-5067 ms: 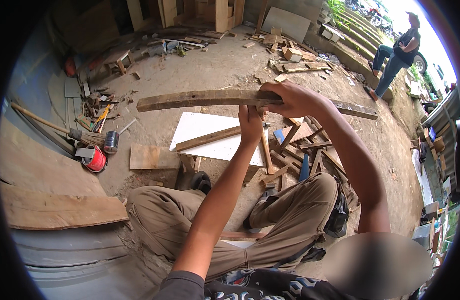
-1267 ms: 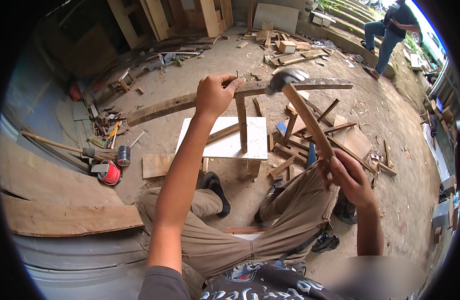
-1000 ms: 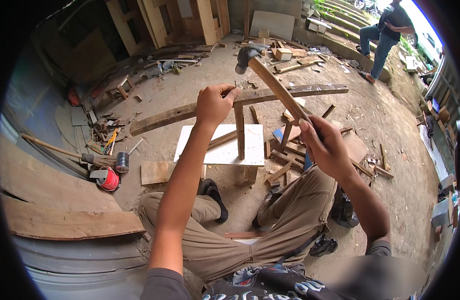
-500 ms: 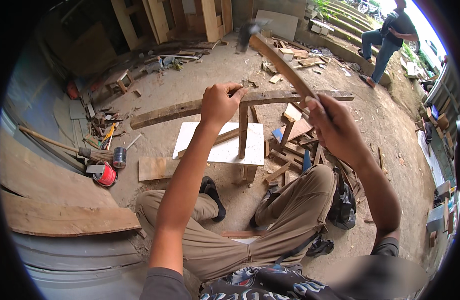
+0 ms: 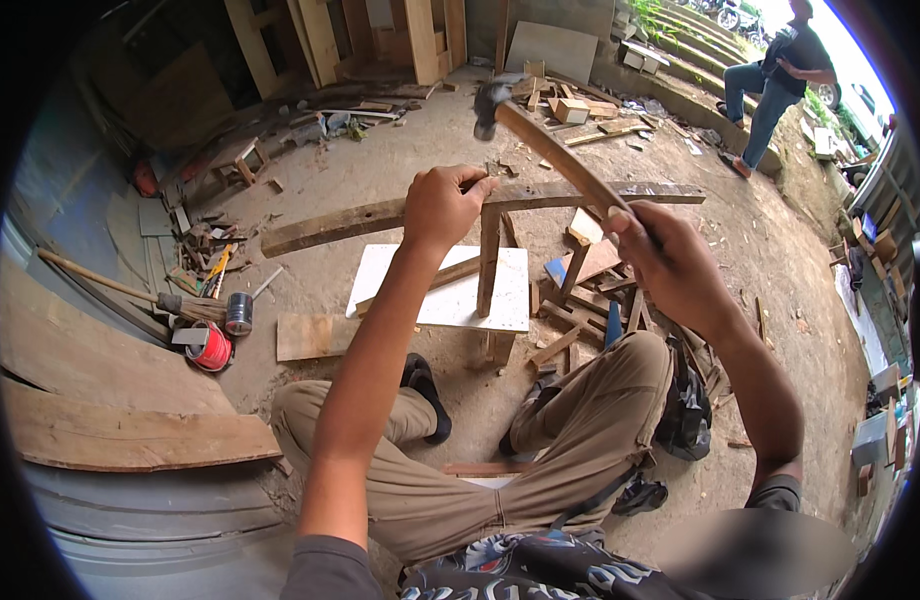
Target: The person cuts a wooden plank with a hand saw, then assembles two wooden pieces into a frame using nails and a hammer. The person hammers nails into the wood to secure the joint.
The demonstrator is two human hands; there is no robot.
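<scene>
The hammer (image 5: 540, 140) is raised above the long rough plank (image 5: 380, 212), its dark metal head tipped up and away over the far side of that plank while its wooden handle slopes back down into the right hand (image 5: 660, 255). A second ago the head hung lower and nearer the plank; it has since climbed with each picture, so this reads as the top of a backswing, with a blow on the plank likely being set up. Nearest the person, below the plank, the knees in tan trousers (image 5: 540, 470) are folded, a dark shoe between them. The right forearm rises from the lower right, bent at the elbow, and the right fingers are wrapped tight around the handle's end. The left arm runs straight up from the lower edge to the plank, where the left hand (image 5: 442, 205) is closed on its top edge, finger and thumb pinched as if steadying something small; whether it is a nail is too small to tell. Under the plank stands an upright wooden strut (image 5: 488, 262) on a white board (image 5: 450, 300). Left of the plank lie a red can (image 5: 212, 350) and a brush. Beyond the plank, wood offcuts litter the ground, and another person (image 5: 775, 80) stands far off.
</scene>
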